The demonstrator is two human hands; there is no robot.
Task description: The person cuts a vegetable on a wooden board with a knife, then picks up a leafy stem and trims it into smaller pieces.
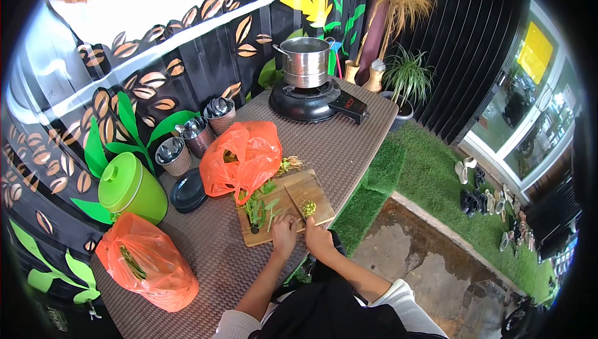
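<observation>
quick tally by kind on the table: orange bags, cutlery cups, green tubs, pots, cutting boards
orange bags: 2
cutlery cups: 3
green tub: 1
steel pot: 1
cutting board: 1
total: 8

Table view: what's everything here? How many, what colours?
table: 1, brown, centre
board: 1, wooden, table's near edge
greens: 1 bunch, green, on board
chopped pile: 1, yellow-green, on board
plastic bags: 2, orange, one beside board, one near left
lidded container: 1, green, left
plates: 1 stack, black, left of board
cutlery holders: 3, grey-brown, along wall
pot: 1, silver, on cooker
cooker: 1, black, far end
potted plant: 1, green, beyond table
left hand: 1, by greens
right hand: 1, by chopped pile
</observation>
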